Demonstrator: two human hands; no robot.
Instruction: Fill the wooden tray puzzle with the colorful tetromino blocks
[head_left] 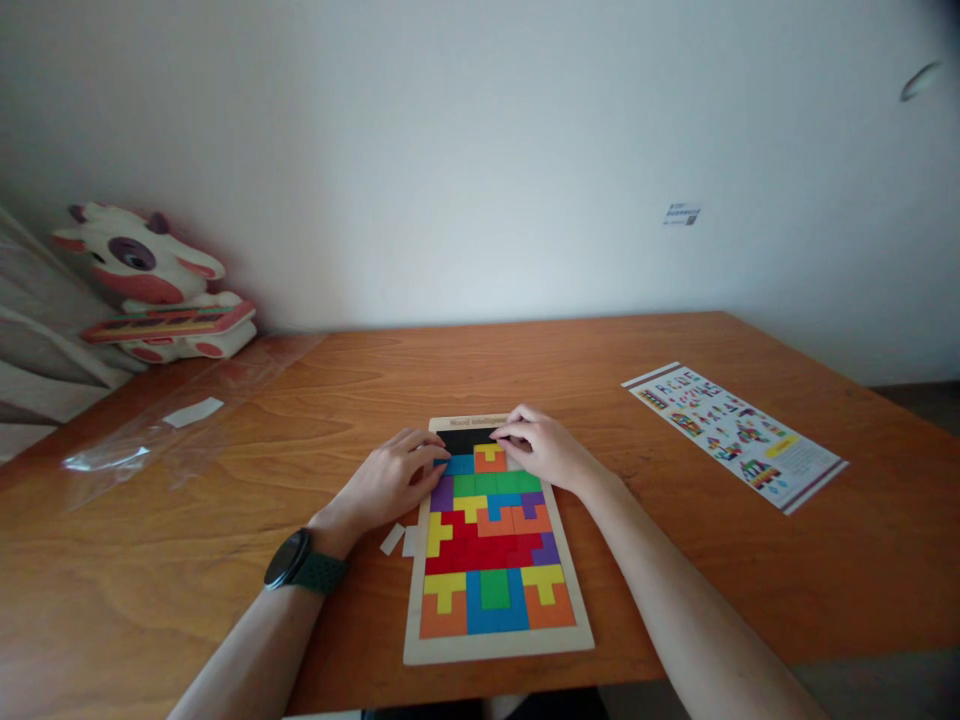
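Puzzle: a wooden tray (498,648) of coloured blocks lies on the counter (675,560), mid-front.
Left hand (390,482): fingers flat, loose, on the blue block (459,465).
Right hand (546,447): fingers pinching a yellow block (488,452) at the top.

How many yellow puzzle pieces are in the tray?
5. One at the far end between the hands, one mid-tray, one at the left edge, two near the bottom, left and right. Hands may hide more.

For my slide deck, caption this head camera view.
Both hands rest at the top of a colourful block puzzle tray on a wooden table.
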